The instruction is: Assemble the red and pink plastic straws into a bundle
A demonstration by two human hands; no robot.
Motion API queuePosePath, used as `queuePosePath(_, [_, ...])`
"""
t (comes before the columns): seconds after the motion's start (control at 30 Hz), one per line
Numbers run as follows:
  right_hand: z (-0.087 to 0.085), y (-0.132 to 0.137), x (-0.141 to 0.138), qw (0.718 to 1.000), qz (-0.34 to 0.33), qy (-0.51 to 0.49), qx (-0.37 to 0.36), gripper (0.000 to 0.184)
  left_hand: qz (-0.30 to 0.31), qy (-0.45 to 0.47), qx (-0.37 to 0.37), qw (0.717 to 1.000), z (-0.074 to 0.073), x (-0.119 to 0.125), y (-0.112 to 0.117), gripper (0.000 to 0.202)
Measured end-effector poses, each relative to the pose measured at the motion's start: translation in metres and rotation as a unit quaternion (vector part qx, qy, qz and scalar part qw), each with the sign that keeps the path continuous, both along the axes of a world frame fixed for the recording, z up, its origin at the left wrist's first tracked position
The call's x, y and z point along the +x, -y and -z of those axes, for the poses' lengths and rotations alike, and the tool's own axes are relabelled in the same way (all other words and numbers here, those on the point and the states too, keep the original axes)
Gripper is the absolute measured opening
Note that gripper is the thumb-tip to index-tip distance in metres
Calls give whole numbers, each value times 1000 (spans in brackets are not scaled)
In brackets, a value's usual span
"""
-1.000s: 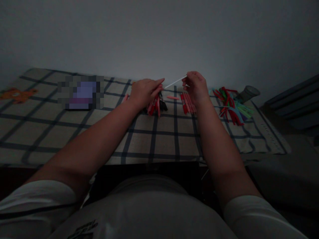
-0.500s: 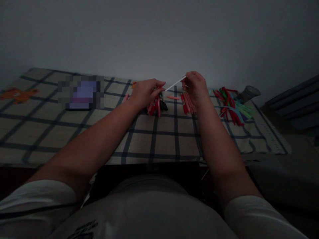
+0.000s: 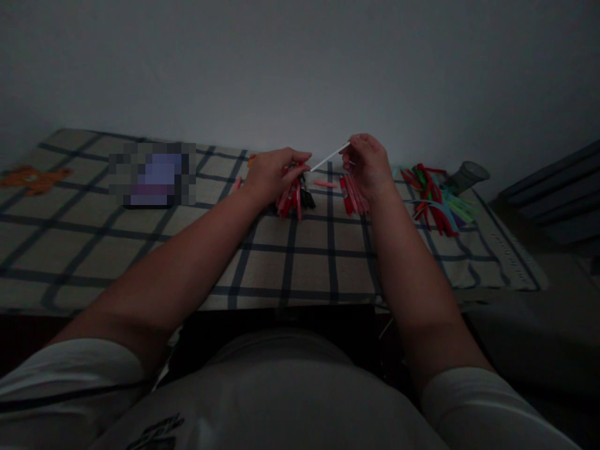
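Note:
A thin white stick [image 3: 330, 157] spans the gap between my two hands, slanting up to the right. My left hand [image 3: 280, 170] is closed, pinching its lower end between thumb and fingers. Its upper end is pinched by my right hand [image 3: 368, 159], whose other fingers curl below. Under my left hand lies a bunch of red, pink and black slim pieces [image 3: 291, 201], partly covered by it. Close below my right hand is a group of red and pink slim pieces [image 3: 352, 195]. A single pink piece [image 3: 325, 184] rests between the two groups.
A checked cloth [image 3: 262, 262] covers the table against the wall. Right of my right arm, bendy coloured strips [image 3: 434, 203] lie beside a tilted clear cup [image 3: 466, 177]. At left are a blurred-out device with a purplish screen [image 3: 157, 178] and an orange flat shape [image 3: 35, 179].
Almost nothing differs. Both hands keep their pinch on the white stick, with only a very slight shift of the fingers.

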State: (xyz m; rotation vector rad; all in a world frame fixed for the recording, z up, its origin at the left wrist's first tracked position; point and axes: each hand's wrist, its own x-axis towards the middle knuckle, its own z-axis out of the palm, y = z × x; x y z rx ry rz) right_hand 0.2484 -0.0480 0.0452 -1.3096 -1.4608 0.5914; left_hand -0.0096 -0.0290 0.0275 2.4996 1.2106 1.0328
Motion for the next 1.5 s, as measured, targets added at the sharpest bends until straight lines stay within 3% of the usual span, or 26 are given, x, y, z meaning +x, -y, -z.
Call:
queuePosePath(0.2, [6,-6,1,985,-15,-171,16,56,19,42,20,999,9,0,-9,31])
queuePosePath(0.3, [4,-5,0,980,-17,-198,8,55,24,39,25,999,11,-1,-11,31])
queuePosePath(0.57, [2,-2,1,981,-12,-194,9,46,21,-15,68,997,14,-3,-20,29])
queuePosePath(0.77, [7,-6,6,989,-27,-144,9,45,38,-55,128,990,19,-4,-27,31])
queuePosePath(1.0, [16,-18,13,983,-39,-175,30,43,49,-69,167,982,26,-4,-36,36])
queuePosePath(1.27, [26,-27,17,992,-47,-111,30,58,29,-121,145,982,21,-4,-30,42])
queuePosePath(1.5, [28,-25,12,995,-67,-72,28,49,8,-145,133,980,17,-2,-26,45])
